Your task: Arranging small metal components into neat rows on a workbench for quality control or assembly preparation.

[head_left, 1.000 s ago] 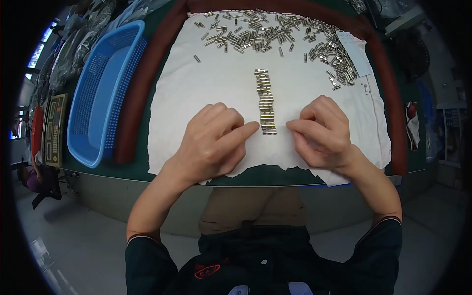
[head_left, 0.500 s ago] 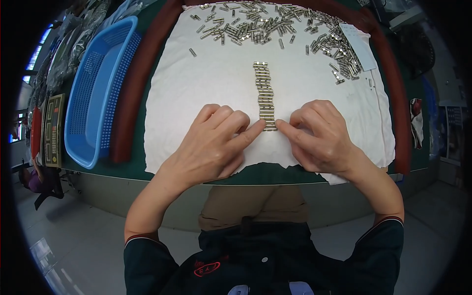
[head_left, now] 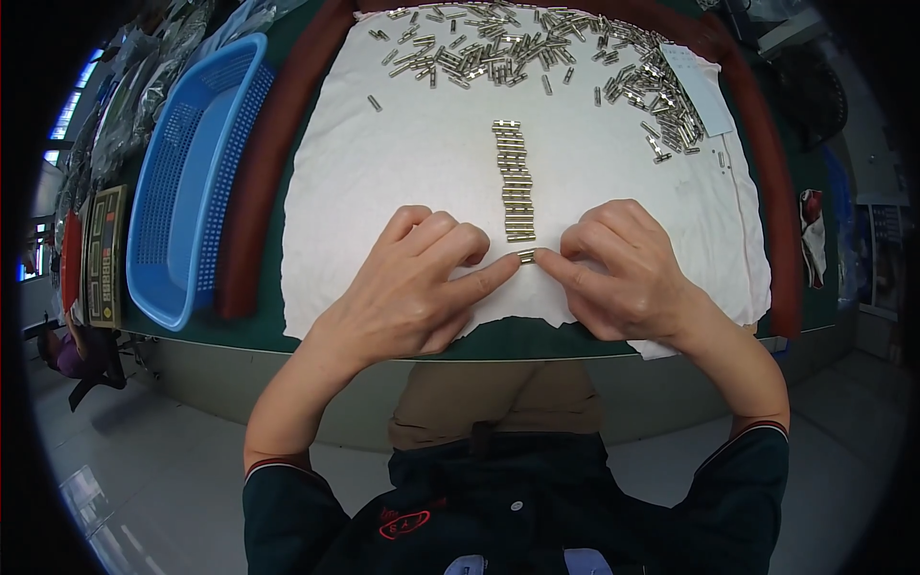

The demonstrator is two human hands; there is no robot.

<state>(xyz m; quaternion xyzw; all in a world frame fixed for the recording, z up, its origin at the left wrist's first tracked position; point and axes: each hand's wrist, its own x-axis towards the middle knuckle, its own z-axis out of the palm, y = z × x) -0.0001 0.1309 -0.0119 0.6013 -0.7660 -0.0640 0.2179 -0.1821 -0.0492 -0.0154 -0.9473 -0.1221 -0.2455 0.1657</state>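
A column of small shiny metal cylinders lies side by side on the white cloth in front of me. Just below its near end, set slightly apart, is one more metal cylinder. The index fingertip of my left hand touches its left end, and the index fingertip of my right hand presses its right end. Between the two fingertips the cylinder is gripped. The other fingers of both hands are curled in.
A loose pile of metal cylinders spreads along the cloth's far edge, with more heaped by a pale blue card at the right. A dark red padded border rings the cloth. Left of it stands a blue perforated basket.
My index fingertips have moved slightly nearer to me with the end cylinder between them. A gap now shows between it and the column.
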